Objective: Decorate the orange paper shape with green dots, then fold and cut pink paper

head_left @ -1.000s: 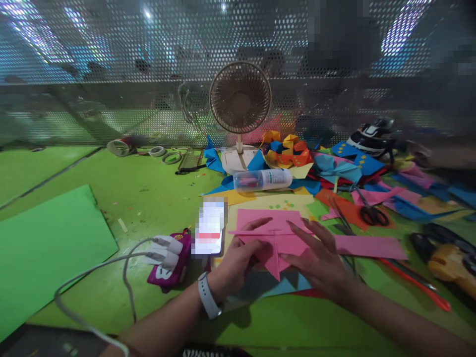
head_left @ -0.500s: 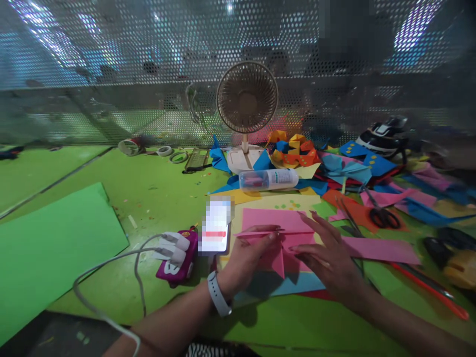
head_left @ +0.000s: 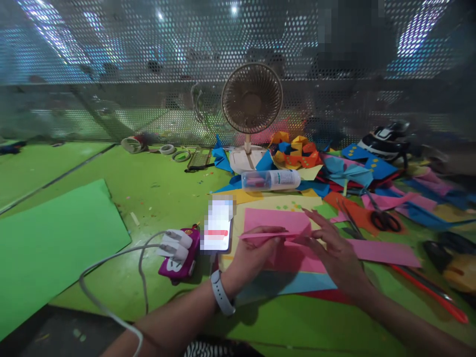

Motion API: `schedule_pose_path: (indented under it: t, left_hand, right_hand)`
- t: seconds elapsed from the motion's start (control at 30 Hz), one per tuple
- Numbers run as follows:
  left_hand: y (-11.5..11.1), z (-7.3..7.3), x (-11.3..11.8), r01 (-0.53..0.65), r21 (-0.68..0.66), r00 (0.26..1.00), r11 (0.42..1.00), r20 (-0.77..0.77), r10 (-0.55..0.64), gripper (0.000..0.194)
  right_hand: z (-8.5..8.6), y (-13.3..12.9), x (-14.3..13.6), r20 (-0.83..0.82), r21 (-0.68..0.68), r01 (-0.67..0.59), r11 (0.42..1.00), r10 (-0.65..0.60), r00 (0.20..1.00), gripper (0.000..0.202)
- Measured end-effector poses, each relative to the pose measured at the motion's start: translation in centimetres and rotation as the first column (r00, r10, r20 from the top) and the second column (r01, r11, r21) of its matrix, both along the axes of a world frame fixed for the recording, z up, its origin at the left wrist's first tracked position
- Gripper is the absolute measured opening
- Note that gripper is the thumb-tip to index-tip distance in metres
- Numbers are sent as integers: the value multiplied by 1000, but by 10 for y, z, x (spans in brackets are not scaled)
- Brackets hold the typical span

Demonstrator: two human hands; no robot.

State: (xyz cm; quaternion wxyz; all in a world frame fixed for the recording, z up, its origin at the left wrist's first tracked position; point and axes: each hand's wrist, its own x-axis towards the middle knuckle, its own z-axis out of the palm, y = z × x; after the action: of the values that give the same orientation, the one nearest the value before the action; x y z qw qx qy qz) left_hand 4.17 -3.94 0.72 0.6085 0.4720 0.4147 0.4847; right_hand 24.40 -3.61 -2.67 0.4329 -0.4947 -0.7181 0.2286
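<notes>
A folded piece of pink paper (head_left: 293, 238) is held just above a flat pink sheet (head_left: 275, 216). My left hand (head_left: 250, 258), with a pale watch band (head_left: 222, 293) on the wrist, pinches its left part between thumb and fingers. At the paper's right end, my right hand (head_left: 337, 255) grips the edge with thumb and fingertips, its index finger stretched out above. Beneath the pink sheet lie a light blue sheet (head_left: 286, 286) and a cream sheet (head_left: 235, 248). My fingers hide some of the folds.
A lit phone (head_left: 217, 233) lies left of the papers, beside a purple power strip (head_left: 182, 265) with white chargers and cables. Behind stand a fan (head_left: 252, 99) and a lying bottle (head_left: 270, 180). To the right are scissors (head_left: 385, 221), folded papers, and a red-handled tool (head_left: 451, 310).
The downward-pointing pink flap has been turned up out of sight. My right hand has closed onto the paper's right end, where its fingers were apart before. The view has shifted slightly.
</notes>
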Motion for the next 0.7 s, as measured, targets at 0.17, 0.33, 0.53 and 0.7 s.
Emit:
schedule_pose_path:
  t: [0.17, 0.33, 0.53, 0.7]
  left_hand:
    - [1, -1, 1, -43, 9, 997, 999, -57, 44, 16]
    - [1, -5, -1, -29, -14, 999, 1000, -21, 28, 21]
    - [1, -8, 0, -77, -62, 997, 995, 25, 79, 24]
    - [1, -9, 0, -95, -74, 994, 993, 36, 98, 26]
  right_hand:
    - [2, -3, -2, 105, 142, -39, 989, 24, 994, 20]
    - [4, -6, -2, 196, 216, 9, 976, -52, 979, 21]
    - [4, -9, -4, 41, 80, -39, 996, 36, 999, 20]
    - [3, -12, -9, -229, -472, -96, 876, -17, 973, 33]
